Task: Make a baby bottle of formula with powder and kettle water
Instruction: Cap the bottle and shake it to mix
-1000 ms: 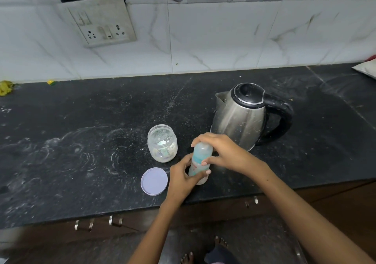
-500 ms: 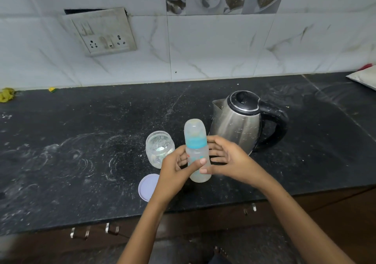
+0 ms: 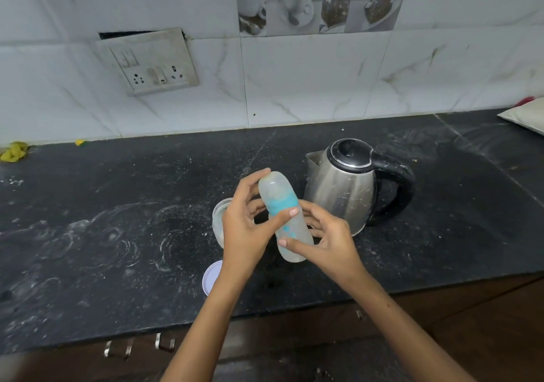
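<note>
A clear baby bottle [image 3: 284, 215] with a blue collar and a translucent cap is held above the black counter [image 3: 117, 234], tilted with its cap up and to the left. My left hand [image 3: 245, 228] grips its upper part, thumb across the blue collar. My right hand [image 3: 329, 240] holds the lower body from the right. Behind my left hand stands an open glass jar [image 3: 218, 222] with white powder, mostly hidden. Its lilac lid [image 3: 212, 275] lies flat near the counter's front edge. A steel kettle [image 3: 350, 184] with a black handle stands just right of the bottle.
A switch and socket plate [image 3: 150, 63] hangs on the tiled wall at the back left. White powder smears cover the counter. A yellow scrap [image 3: 13, 151] lies at the far left, a white packet [image 3: 527, 115] at the far right. Drawer handles [image 3: 117, 349] show below the edge.
The bottle has been lifted off the counter and tilted to the left. My left hand moved from its base to its upper part, and my right hand slid down to the lower body.
</note>
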`<move>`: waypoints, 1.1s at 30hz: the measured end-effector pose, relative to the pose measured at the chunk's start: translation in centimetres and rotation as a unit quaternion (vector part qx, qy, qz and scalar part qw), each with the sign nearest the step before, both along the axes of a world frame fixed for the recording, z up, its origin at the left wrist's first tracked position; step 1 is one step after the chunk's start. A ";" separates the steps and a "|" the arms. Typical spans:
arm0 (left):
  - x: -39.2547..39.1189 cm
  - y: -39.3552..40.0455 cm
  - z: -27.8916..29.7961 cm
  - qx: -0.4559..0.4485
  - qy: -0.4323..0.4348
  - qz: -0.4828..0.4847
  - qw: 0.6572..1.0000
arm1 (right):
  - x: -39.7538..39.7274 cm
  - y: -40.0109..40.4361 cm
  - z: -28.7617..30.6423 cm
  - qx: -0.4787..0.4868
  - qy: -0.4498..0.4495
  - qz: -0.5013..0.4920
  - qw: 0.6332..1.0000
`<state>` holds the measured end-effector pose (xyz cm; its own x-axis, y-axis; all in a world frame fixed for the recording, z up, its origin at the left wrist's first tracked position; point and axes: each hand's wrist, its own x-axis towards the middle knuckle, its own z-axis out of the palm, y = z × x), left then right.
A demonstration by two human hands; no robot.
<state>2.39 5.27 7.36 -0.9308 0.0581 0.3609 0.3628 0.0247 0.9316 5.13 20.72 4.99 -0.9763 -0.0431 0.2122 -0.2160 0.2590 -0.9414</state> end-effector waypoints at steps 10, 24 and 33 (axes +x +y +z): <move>-3.3 -3.1 1.9 0.019 -0.125 -0.327 0.936 | -0.3 1.4 0.6 -0.148 -0.097 0.116 0.977; -2.9 -2.5 1.9 0.049 -0.121 -0.322 0.938 | -0.9 2.0 1.1 -0.172 -0.148 0.181 0.957; -2.1 -2.6 1.6 0.027 -0.100 -0.269 0.958 | -0.6 1.4 0.5 -0.139 -0.128 0.131 0.973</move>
<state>0.30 2.67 8.94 -0.8218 0.5352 0.1954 0.1241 -0.1665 0.9782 4.50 22.17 5.49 -0.9618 -0.2738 0.0032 0.0099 -0.0466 -0.9989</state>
